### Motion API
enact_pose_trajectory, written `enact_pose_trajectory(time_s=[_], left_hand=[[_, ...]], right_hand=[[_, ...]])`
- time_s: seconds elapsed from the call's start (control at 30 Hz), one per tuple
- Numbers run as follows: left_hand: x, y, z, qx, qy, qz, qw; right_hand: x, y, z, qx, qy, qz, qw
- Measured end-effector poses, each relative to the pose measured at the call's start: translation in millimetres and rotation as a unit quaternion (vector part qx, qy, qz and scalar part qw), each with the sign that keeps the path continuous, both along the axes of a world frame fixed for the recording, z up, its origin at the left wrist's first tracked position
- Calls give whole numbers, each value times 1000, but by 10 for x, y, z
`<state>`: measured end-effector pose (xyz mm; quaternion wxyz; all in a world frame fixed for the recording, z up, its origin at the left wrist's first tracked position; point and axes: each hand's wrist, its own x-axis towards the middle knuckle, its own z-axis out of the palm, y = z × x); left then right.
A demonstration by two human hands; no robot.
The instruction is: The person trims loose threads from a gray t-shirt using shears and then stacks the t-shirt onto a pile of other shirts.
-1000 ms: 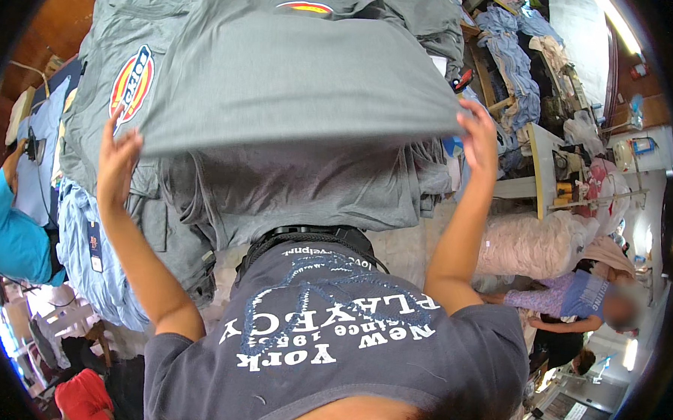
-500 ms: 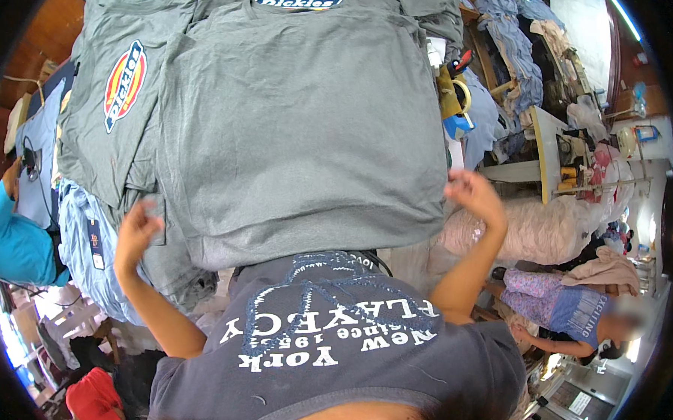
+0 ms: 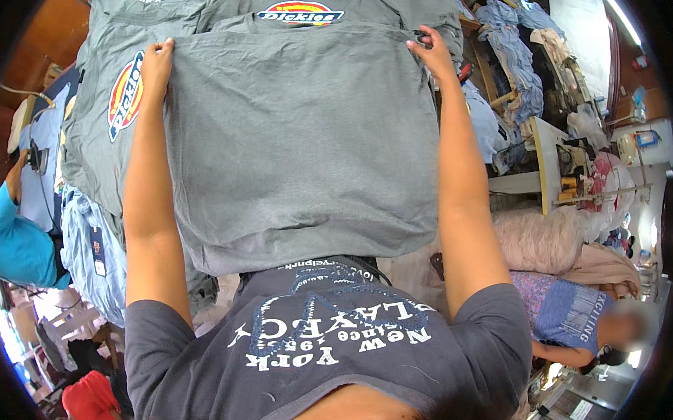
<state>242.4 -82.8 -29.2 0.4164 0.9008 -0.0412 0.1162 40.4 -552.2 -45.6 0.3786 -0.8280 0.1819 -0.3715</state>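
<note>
A grey T-shirt (image 3: pixel 302 141) lies spread in front of me, its near edge hanging toward my body. My left hand (image 3: pixel 157 61) pinches its far left corner, fingers closed on the cloth. At the far right corner, my right hand (image 3: pixel 435 55) has thumb and fingertips gathered on the fabric edge. Both arms reach forward along the sides of the shirt. Beyond and to the left lie more grey T-shirts (image 3: pixel 94 87) with colourful printed logos, partly under the one I hold.
Light blue garments (image 3: pixel 88 222) with a dark tag hang at the left. Past them a person in a blue sleeve (image 3: pixel 13 230) holds a dark iron (image 3: pixel 36 158). On the right are piled blue clothes (image 3: pixel 512 52), a pale plastic-wrapped bundle (image 3: pixel 538 237) and another person (image 3: pixel 568 314).
Both hands have moved forward from the shirt's near sides to its far corners and closed on the cloth. My right arm now covers the tape and tools at the right.
</note>
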Motion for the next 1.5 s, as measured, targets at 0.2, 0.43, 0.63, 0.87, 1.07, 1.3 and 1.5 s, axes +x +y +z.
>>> enact_pose_trajectory(time_s=[0.2,0.43,0.63,0.87,1.07,1.3,1.5], left_hand=[[231,191,-39,-118,-66,17,991],[139,163,66,-152,-152,24,976],[111,91,185,-90,-201,34,975],[-72,308,-129,68,-188,-90,976],[-1919,913,-114,-11,-97,-102,990],[-3346,1034,-758,-181,157,31,970],[-3263,1042,-645,-301,307,27,902]], right_hand=[[92,-204,273,59,174,114,976],[129,-381,442,194,65,224,953],[208,-495,485,56,99,135,984],[-51,-100,262,-231,22,96,968],[-2039,609,465,122,304,173,929],[-3004,1243,21,357,274,59,891],[-3103,1291,-76,400,218,21,890]])
